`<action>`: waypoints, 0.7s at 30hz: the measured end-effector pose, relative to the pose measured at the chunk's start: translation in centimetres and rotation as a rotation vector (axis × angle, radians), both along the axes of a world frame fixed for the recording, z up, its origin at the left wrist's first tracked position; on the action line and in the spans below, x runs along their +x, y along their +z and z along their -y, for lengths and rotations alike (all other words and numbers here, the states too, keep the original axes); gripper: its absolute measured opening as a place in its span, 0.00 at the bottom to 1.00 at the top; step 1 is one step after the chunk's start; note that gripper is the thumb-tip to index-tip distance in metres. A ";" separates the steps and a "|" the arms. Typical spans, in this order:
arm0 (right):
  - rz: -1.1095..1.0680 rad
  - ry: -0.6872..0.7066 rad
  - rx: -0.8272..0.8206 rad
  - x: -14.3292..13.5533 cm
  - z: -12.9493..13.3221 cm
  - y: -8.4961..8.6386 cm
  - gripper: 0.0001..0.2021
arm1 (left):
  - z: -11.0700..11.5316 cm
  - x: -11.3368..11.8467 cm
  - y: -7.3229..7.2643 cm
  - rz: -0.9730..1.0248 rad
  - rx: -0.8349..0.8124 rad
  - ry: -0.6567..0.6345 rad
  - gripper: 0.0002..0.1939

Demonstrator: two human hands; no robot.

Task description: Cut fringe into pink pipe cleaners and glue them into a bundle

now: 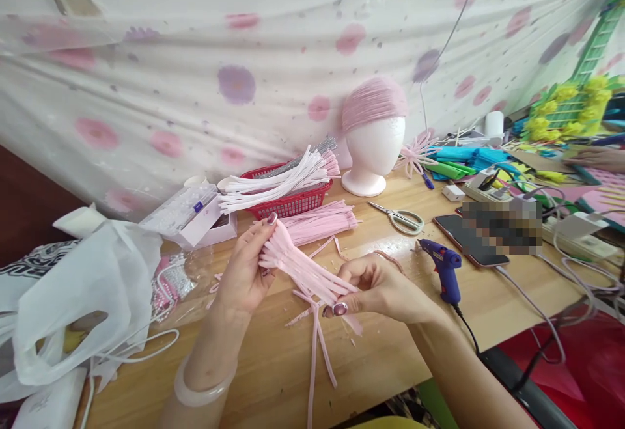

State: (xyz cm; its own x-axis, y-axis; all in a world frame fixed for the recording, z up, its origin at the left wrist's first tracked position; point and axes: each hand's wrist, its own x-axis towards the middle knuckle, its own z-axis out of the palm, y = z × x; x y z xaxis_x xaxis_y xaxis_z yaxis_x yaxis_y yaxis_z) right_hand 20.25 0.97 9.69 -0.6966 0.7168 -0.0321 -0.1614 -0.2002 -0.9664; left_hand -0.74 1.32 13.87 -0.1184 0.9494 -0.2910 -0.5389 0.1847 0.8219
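Observation:
A flat bundle of pink fuzzy stems (pixel 310 269) is stretched between my two hands above the wooden table. My left hand (pixel 249 263) pinches its upper left end, fingers closed. The lower right end is held in my right hand (pixel 371 289), thumb pressed against curled fingers. Loose pink strips (pixel 315 344) lie or hang just below the bundle. Behind my hands, a pile of pink stems (pixel 322 221) rests in front of a red basket (pixel 288 202) topped with white stems (pixel 278 181).
A white foam head (pixel 374 149) with a pink wrap stands at the back. Scissors (pixel 405 221), a blue glue gun (pixel 443 266) and a phone (pixel 471 240) lie to the right. White plastic bags (pixel 92 299) fill the left. Another person's hand (pixel 598 157) shows far right.

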 end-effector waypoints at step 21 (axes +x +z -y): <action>-0.079 -0.074 -0.120 -1.0 0.2 0.0 0.12 | -0.1 0.1 0.2 -0.026 0.044 -0.013 0.17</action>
